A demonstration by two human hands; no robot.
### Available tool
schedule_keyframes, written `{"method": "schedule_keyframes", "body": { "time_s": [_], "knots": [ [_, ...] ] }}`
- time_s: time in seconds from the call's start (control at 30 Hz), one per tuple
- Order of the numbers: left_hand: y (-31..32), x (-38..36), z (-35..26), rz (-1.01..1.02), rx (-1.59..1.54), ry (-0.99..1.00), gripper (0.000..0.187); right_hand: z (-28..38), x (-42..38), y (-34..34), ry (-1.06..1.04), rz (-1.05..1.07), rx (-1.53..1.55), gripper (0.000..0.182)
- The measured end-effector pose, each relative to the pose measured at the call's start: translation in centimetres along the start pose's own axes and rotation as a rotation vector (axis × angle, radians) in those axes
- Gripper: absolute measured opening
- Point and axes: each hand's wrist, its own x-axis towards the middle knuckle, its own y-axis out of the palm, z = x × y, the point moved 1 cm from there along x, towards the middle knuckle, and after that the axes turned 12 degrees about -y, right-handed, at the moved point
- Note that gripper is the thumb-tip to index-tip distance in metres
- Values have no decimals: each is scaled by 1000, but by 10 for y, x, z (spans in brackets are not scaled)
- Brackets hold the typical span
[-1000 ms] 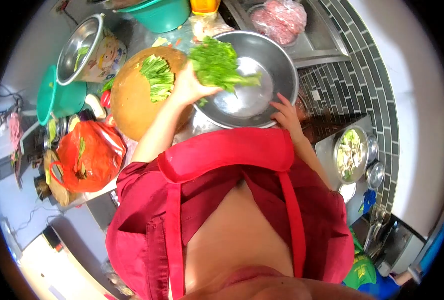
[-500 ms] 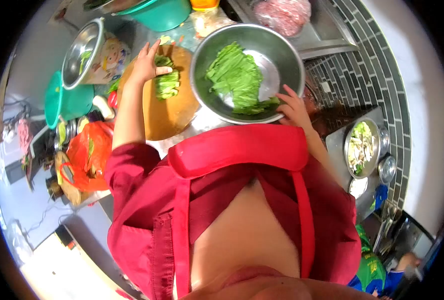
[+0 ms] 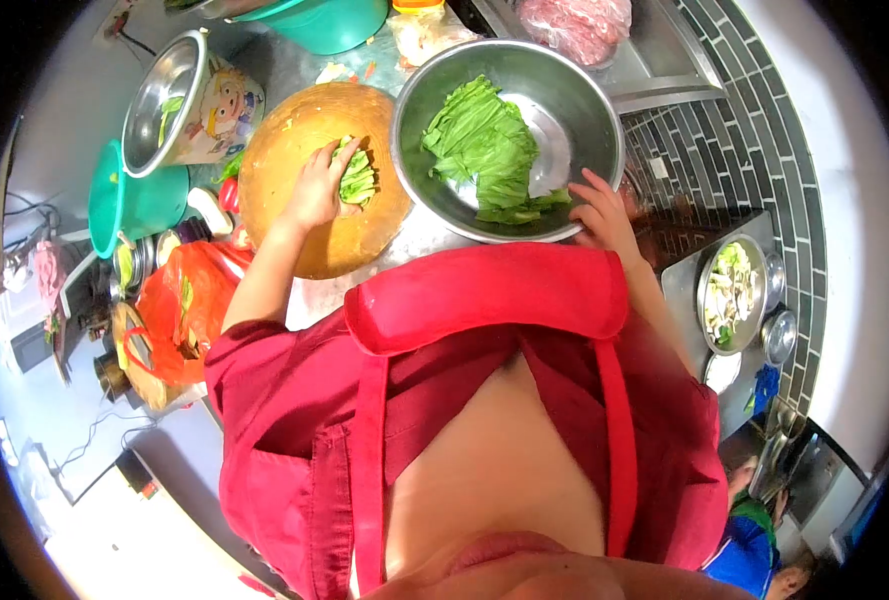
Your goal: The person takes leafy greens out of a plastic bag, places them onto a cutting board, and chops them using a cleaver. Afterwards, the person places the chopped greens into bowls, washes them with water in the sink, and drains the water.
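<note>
My left hand [image 3: 316, 188] is on the round wooden cutting board [image 3: 284, 150], its fingers curled over a small bunch of cut leafy greens [image 3: 358, 183]. The palm side of this hand is hidden. To the right of the board stands a wide metal bowl [image 3: 409, 150] with a pile of green leaves [image 3: 484, 140] lying in its left and near part. My right hand [image 3: 601, 212] grips the bowl's near right rim, fingers over the edge and slightly apart.
A patterned bucket [image 3: 226, 110] and green basins [image 3: 154, 205] stand left, above a red plastic bag [image 3: 186, 300]. Bagged meat [image 3: 576, 28] sits far right in a metal sink [image 3: 664, 85]. A bowl of chopped vegetables [image 3: 732, 295] is at right; a person in blue [image 3: 744, 550] is lower right.
My left hand has moved nearer and closed over the greens, which are now in a smaller bunch further right on the board. My right hand stays at the bowl's rim. The other person has shifted.
</note>
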Motion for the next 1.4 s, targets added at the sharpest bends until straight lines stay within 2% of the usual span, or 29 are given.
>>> {"method": "schedule_keyframes", "body": {
  "time_s": [0.23,0.33,0.5,0.6,0.67,0.73,0.83,0.97,1.07,1.13,1.17,1.27,1.3,1.4],
  "knots": [
    [13,1,13,-127,-153,-3,85,13,2,-14,104,-44,-69,42],
    [8,4,14,-140,-243,-132,82,17,-1,-18,235,-159,13,43],
    [10,3,25,-332,-430,-270,82,17,-8,-12,456,-396,264,43],
    [18,5,24,-329,-973,-378,85,8,-14,-1,509,-555,398,45],
    [10,11,7,-343,-913,-296,89,2,-17,8,545,-652,499,46],
    [-13,12,-42,-248,-962,-219,91,-5,-18,15,585,-744,624,46],
    [-8,24,-86,-246,-954,-45,97,-8,-16,18,595,-834,753,49],
    [-4,35,-136,-146,-1059,29,100,-8,-14,12,645,-738,554,50],
    [13,43,-149,-80,-1184,-18,82,0,-6,4,687,-739,582,51],
    [19,46,-156,52,-1535,-81,68,-11,-12,14,686,-810,633,53],
    [20,50,-157,90,-1671,-98,63,-13,-12,14,725,-817,661,54],
    [10,49,-159,206,-1817,-201,61,-9,-11,12,904,-815,811,56],
    [13,50,-155,171,-1811,-199,55,-7,-11,11,973,-809,871,57],
    [12,50,-148,164,-1892,-321,46,-13,-16,10,1091,-634,1203,60]
  ]
}}
